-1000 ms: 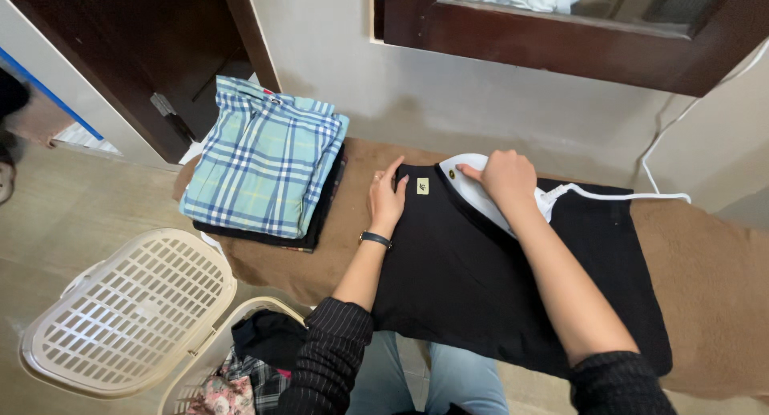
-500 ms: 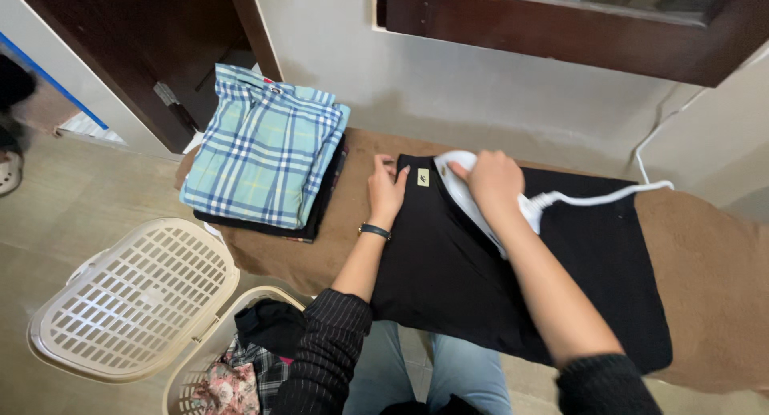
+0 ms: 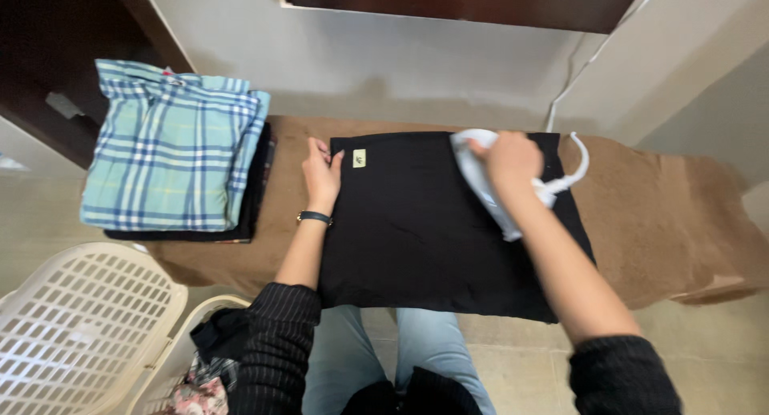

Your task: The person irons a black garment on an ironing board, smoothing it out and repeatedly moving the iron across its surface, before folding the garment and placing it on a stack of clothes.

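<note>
A white laundry basket (image 3: pixel 76 327) is seen nearest, at the lower left. On the brown-covered desk (image 3: pixel 665 215) a black garment (image 3: pixel 424 231) is spread flat; its left edge is pressed by the left hand (image 3: pixel 322 173), fingers flat and together. A white iron (image 3: pixel 489 179) is gripped on the garment's upper right by the right hand (image 3: pixel 513 160). Folded plaid shirts (image 3: pixel 168 155) are stacked at the far left.

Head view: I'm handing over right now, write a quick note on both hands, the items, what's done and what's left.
Left hand lies flat on the left edge of the black garment, pinning it.
Right hand grips the white iron on the garment's upper right; its cord trails right.
Garment is spread on the brown-covered board.
Done: folded plaid shirt stacked at left.
Left: clothes in the white basket.
</note>
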